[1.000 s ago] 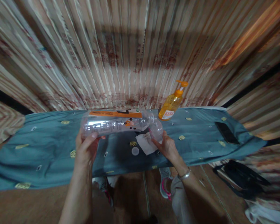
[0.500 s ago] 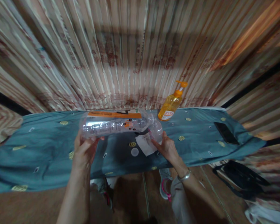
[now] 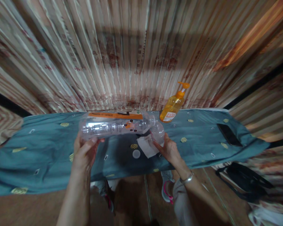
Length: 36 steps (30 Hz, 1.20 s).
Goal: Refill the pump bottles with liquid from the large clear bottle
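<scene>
My left hand is closed around the base end of a large clear plastic bottle with an orange label strip. The bottle lies nearly level above the table, its neck toward the right. At its mouth is a small clear plastic container, which my right hand grips from the right. Whether anything passes between the two I cannot tell. A white tissue lies just below the small container, and a round whitish cap rests left of it.
A pump bottle of orange liquid stands at the back of the table, right of the held bottle. A black phone lies farther right on the teal cloth. Pleated curtain rises behind. A black bag sits at lower right.
The base end of the large bottle and my left hand have shifted very slightly left. My right hand and the small container look almost still.
</scene>
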Each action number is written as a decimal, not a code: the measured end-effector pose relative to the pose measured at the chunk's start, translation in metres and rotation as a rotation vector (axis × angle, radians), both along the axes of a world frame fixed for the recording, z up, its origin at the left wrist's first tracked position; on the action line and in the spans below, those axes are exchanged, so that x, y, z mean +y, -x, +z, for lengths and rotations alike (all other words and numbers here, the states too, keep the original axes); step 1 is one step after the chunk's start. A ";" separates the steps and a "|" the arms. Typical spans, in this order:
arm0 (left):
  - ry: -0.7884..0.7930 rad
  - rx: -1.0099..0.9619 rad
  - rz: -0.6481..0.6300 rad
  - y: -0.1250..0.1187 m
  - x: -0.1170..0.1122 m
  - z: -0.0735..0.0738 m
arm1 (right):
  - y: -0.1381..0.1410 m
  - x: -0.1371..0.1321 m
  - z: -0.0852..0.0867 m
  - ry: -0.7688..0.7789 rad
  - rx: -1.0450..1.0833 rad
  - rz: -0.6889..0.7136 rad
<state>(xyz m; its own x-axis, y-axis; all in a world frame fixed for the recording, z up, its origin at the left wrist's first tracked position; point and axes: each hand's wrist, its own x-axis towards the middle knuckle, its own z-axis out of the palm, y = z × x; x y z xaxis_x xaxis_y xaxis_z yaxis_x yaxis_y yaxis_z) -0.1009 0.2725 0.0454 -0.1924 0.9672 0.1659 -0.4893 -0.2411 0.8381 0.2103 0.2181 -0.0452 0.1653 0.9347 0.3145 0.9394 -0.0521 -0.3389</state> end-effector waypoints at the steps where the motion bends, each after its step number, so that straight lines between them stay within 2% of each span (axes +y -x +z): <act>1: 0.004 -0.005 0.000 0.000 0.000 0.000 | 0.000 0.000 0.000 -0.004 -0.007 -0.001; 18: -0.003 0.036 -0.002 -0.001 0.002 0.004 | 0.000 0.000 -0.005 0.027 -0.051 -0.064; 26: 0.035 -0.011 0.007 -0.002 0.003 0.005 | -0.001 -0.001 -0.003 -0.011 -0.056 -0.038; 36: 0.032 0.001 -0.002 0.000 0.002 0.003 | 0.001 -0.001 0.000 0.048 -0.076 -0.070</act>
<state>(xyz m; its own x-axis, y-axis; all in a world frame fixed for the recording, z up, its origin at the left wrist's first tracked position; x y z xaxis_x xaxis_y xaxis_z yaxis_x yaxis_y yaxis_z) -0.1005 0.2750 0.0483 -0.1906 0.9723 0.1351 -0.4885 -0.2133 0.8461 0.2088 0.2170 -0.0448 0.2084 0.9361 0.2834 0.9557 -0.1332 -0.2626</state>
